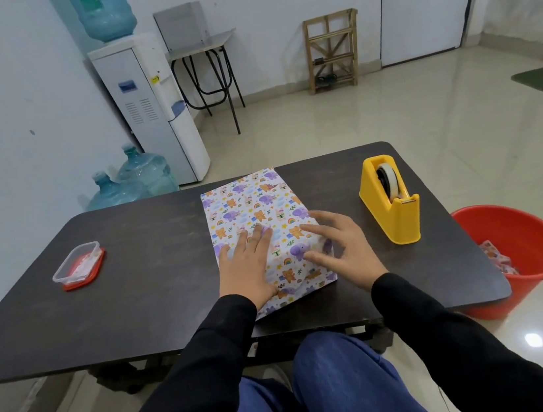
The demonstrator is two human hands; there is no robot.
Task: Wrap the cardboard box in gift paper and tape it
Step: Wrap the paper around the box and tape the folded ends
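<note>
The box (pixel 253 208) lies in the middle of the dark table (pixel 152 256), covered in white gift paper printed with purple elephants and orange bears. No cardboard shows. My left hand (pixel 248 266) lies flat on the near left part of its top, fingers straight. My right hand (pixel 341 248) rests on the near right edge with fingers spread and lightly bent over the side. A yellow tape dispenser (pixel 392 200) with a roll of clear tape stands on the table to the right of the box.
A clear plastic container on a red lid (pixel 77 266) sits at the table's left. A red bucket (pixel 524 252) holding gift-paper scraps stands on the floor to the right. A water dispenser (pixel 153 107) and bottles stand by the far wall.
</note>
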